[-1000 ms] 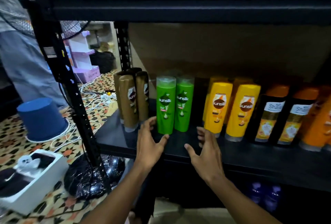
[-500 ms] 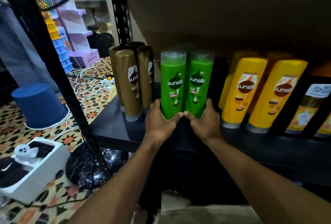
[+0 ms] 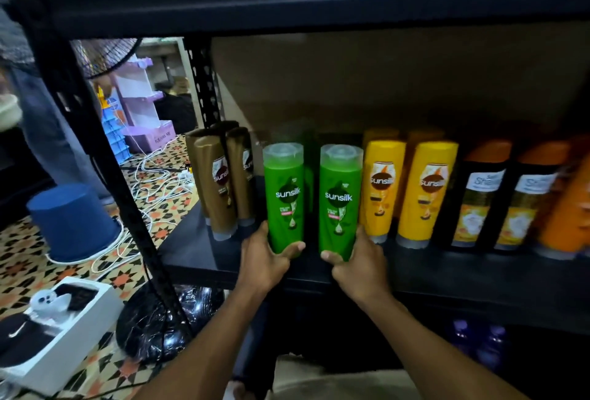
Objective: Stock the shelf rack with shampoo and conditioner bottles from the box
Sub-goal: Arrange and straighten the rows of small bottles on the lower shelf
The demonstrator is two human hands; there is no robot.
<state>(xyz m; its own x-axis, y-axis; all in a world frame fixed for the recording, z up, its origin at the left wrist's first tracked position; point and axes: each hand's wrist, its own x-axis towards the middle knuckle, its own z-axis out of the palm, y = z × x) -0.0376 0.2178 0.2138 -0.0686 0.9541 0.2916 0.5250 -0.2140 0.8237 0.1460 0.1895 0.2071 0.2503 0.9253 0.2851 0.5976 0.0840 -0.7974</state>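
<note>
The left green bottle (image 3: 284,195) and the right green bottle (image 3: 340,198), pressed together half a second ago, now stand parted with a dark gap between them. Both are upright near the front edge of the shelf board (image 3: 191,256); whether their bases rest on it I cannot tell. They look full, so probably fairly heavy, stiff and glossy-slick. Low on the body seems a sound hold. The left hand (image 3: 265,259) wraps one base and the right hand (image 3: 359,260) the other, thumbs across the fronts, forearms reaching up from below the board.

Two front-row green bottles (image 3: 284,198) (image 3: 340,203), two hands (image 3: 266,260) (image 3: 360,260).
</note>
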